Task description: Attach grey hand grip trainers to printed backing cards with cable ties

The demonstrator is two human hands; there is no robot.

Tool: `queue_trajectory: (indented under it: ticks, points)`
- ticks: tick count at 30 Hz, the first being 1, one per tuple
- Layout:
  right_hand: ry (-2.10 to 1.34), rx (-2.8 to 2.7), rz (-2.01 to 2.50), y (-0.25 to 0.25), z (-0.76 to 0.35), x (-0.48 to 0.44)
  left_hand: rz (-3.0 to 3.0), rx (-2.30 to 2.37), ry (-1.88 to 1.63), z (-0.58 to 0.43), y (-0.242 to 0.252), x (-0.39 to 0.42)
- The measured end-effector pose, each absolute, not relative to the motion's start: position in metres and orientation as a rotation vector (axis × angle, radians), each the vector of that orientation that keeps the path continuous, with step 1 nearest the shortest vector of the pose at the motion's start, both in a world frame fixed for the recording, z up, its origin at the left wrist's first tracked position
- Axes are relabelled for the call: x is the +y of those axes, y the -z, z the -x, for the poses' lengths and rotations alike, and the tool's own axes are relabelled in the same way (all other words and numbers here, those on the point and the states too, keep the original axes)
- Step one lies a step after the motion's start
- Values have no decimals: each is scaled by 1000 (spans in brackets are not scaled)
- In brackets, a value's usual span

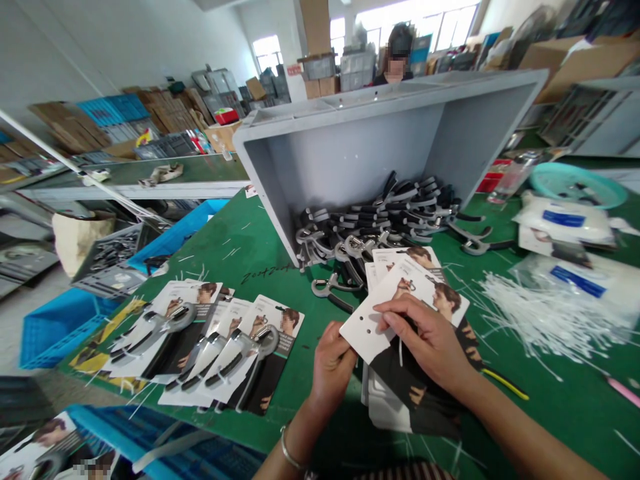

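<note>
Your left hand [333, 363] pinched the near-left edge of a printed card [373, 345], as the head view showed; your right hand [430, 340] had thumb and forefinger drawn together over it, beside two punched holes. A white tie [401, 353] showed just below those fingertips, though you could not tell whether they gripped it. The step appeared to be working the tie at the holes; the next move called for a steady card and a fine grip. The card lay between your hands, above a card stack [390, 400], with a loose hand gripper [327, 287] beyond your left hand and the tie heap [530, 317] well to the right.
</note>
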State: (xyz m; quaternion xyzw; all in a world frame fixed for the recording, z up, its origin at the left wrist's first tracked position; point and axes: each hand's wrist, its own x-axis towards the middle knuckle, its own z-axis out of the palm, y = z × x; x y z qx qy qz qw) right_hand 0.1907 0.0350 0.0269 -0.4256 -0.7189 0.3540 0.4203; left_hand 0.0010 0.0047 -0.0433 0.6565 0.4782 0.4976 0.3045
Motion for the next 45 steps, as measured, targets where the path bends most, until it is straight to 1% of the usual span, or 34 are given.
queue_trajectory:
  ticks: [9,12,19,21,27,34,36,38,41,45]
  points:
    - [-921,-1746,1036,-25,-192,31,-1831,1201,-1329,-9,34,12]
    - [-853,-1802,1046,-26,-193,31,-1842,1247,-1337,-8,31,10]
    - [-637,-2127,1039,-33,-186,33,-1627,1433,-1422,-15,35,9]
    - [-634,-2185,1028,-35,-188,32,-1597,1436,-1431,-16,39,8]
    - [-781,-2306,928,-38,-201,34,-1506,1413,-1433,-17,47,1]
    - [-632,-2297,963,-27,-187,39,-1426,1430,-1382,-20,46,6]
    - [-686,-2261,992,-26,-186,39,-1437,1445,-1342,-12,46,7]
    - [-808,-2187,1032,-26,-188,39,-1372,1525,-1322,1,49,2]
    - [-966,-2082,1076,-29,-191,39,-1046,1561,-1279,18,53,-17]
    - [-1074,-2016,1021,-32,-192,39,-587,1098,-1074,12,54,-31]
